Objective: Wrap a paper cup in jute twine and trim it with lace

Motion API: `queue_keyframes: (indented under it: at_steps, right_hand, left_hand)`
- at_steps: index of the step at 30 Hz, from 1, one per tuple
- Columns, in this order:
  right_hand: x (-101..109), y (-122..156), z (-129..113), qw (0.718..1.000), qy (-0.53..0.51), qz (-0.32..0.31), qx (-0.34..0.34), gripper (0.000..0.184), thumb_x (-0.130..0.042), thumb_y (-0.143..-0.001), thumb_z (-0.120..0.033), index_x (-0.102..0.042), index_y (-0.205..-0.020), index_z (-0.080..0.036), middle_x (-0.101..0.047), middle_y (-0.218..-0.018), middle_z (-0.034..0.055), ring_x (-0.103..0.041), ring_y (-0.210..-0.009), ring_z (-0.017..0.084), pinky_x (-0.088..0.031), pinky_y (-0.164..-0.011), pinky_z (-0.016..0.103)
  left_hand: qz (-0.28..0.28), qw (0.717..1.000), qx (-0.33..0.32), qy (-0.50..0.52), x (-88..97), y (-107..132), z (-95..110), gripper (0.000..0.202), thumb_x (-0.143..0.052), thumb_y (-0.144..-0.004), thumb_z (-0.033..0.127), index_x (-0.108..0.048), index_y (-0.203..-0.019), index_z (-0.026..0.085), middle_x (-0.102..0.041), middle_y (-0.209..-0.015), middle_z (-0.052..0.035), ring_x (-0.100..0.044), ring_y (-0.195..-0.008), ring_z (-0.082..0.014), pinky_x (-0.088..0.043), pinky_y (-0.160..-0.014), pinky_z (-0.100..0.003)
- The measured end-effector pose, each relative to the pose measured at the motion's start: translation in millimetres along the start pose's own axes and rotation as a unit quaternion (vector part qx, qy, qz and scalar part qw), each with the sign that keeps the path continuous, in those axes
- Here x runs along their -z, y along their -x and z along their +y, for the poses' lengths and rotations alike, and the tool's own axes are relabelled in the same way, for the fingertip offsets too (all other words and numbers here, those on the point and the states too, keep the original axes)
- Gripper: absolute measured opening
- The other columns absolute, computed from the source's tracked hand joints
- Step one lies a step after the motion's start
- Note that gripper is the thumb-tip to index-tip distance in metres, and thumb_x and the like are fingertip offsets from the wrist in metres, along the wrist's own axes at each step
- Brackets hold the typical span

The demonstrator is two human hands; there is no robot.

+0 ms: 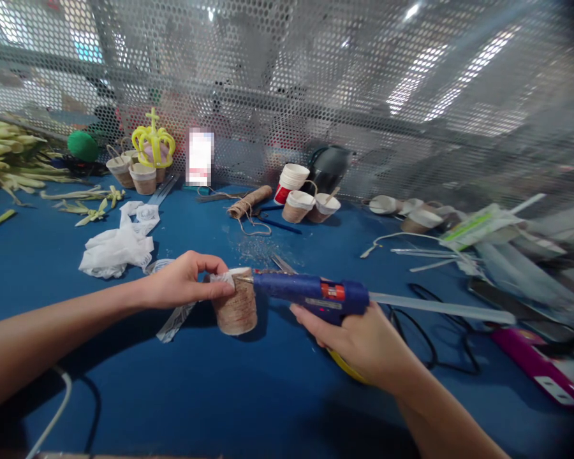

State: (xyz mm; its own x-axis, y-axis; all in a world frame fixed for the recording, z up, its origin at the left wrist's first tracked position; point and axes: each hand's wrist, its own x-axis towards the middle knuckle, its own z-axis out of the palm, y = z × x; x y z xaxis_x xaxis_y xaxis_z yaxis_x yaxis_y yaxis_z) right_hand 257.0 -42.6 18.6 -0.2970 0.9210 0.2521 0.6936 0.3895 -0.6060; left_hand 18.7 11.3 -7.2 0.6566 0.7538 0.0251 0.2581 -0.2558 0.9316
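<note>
My left hand [191, 280] is closed at the rim of a twine-wrapped paper cup [236, 312], its thumb pressing the end of a white lace ribbon [176, 322] against the cup's side. The cup stands upright, or nearly so, over the blue table. In my right hand [363, 341] is a blue hot glue gun [310, 293] with a long clear glue stick out of its back. Its metal nozzle points left and meets the cup near the rim, by the ribbon end. Scissors [347, 366] with yellow handles lie partly hidden under the right hand.
A heap of white lace [117, 248] lies at the left. Behind are a twine roll [251, 201], wrapped cups [298, 206], stacked paper cups [291, 182] and a yellow crown [154, 143]. A magenta power strip [530, 363] and black cable sit right. A perforated metal screen [268, 95] rises behind.
</note>
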Motion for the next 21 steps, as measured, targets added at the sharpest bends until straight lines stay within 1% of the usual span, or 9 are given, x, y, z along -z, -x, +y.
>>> queue_keyframes:
  at_steps: [3,6,12,16,21]
  right_hand:
    - [-0.2,0.8,-0.4,1.000,-0.009,-0.001,0.001,0.017,-0.060,-0.071,-0.024,-0.059,-0.054,-0.024,-0.057,-0.044,-0.0014,-0.063,-0.062,0.020,-0.048,-0.050,0.027]
    - [-0.3,1.6,-0.7,1.000,-0.021,-0.002,-0.005,0.021,-0.061,-0.071,-0.024,-0.057,-0.051,-0.025,-0.053,-0.039,-0.0016,-0.062,-0.060,0.021,-0.046,-0.048,0.028]
    - [1.8,0.1,0.9,0.999,-0.032,0.003,-0.019,0.024,-0.063,-0.071,-0.026,-0.055,-0.047,-0.026,-0.051,-0.037,-0.0006,-0.061,-0.058,0.022,-0.045,-0.047,0.029]
    - [1.4,0.5,1.8,0.999,-0.037,-0.009,-0.025,0.028,-0.062,-0.071,-0.025,-0.054,-0.045,-0.025,-0.050,-0.035,-0.0018,-0.057,-0.047,0.019,-0.043,-0.044,0.028]
    - [-1.5,1.6,-0.3,0.999,-0.028,-0.013,-0.033,0.030,-0.059,-0.073,-0.028,-0.052,-0.044,-0.024,-0.049,-0.034,-0.0038,-0.048,-0.034,0.013,-0.038,-0.036,0.025]
  left_hand:
    - [0.000,1.000,0.002,0.001,0.2,0.1,-0.4,0.020,-0.055,-0.078,0.031,-0.056,-0.072,0.012,-0.057,-0.068,0.0007,-0.051,-0.064,-0.0087,-0.041,-0.061,-0.019]
    - [0.002,1.000,-0.001,-0.007,0.3,0.7,-0.6,0.020,-0.055,-0.077,0.031,-0.056,-0.071,0.012,-0.056,-0.067,0.0011,-0.050,-0.063,-0.0086,-0.040,-0.060,-0.019]
    - [0.001,1.000,0.000,-0.008,0.7,0.5,-0.2,0.020,-0.055,-0.077,0.032,-0.056,-0.071,0.012,-0.056,-0.066,0.0013,-0.049,-0.063,-0.0084,-0.040,-0.060,-0.019]
    - [0.001,1.000,0.000,-0.008,0.3,0.4,-0.4,0.020,-0.056,-0.077,0.031,-0.057,-0.071,0.012,-0.056,-0.067,0.0012,-0.050,-0.063,-0.0086,-0.040,-0.060,-0.019]
    - [0.001,1.000,0.006,-0.001,0.2,0.5,0.1,0.021,-0.055,-0.077,0.032,-0.056,-0.071,0.012,-0.057,-0.066,0.0011,-0.051,-0.062,-0.0088,-0.041,-0.059,-0.019]
